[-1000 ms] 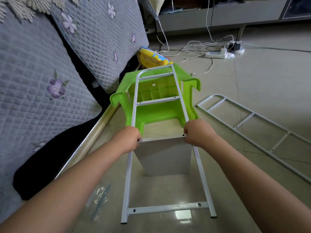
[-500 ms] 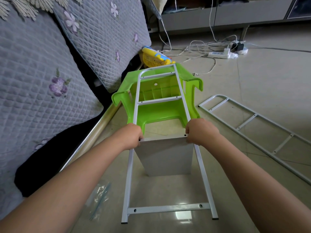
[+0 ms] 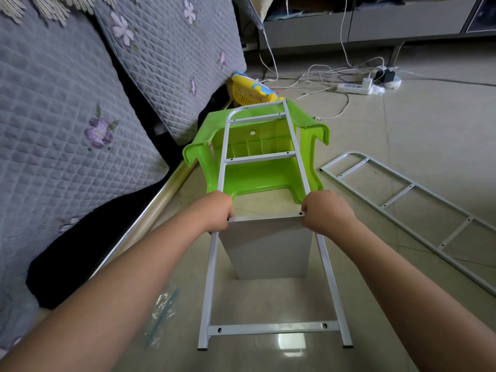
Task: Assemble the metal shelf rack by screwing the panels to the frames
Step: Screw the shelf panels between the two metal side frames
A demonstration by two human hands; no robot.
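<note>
Both hands on it: left hand grips the panel top edge w/ the frame left rail, right hand curls round the other corner at the right rail. Panel hangs between the rails, mid-frame. Frame's far end rests on a green stool at 12 o'clock. Second frame flat on the floor, 3 o'clock.
</note>
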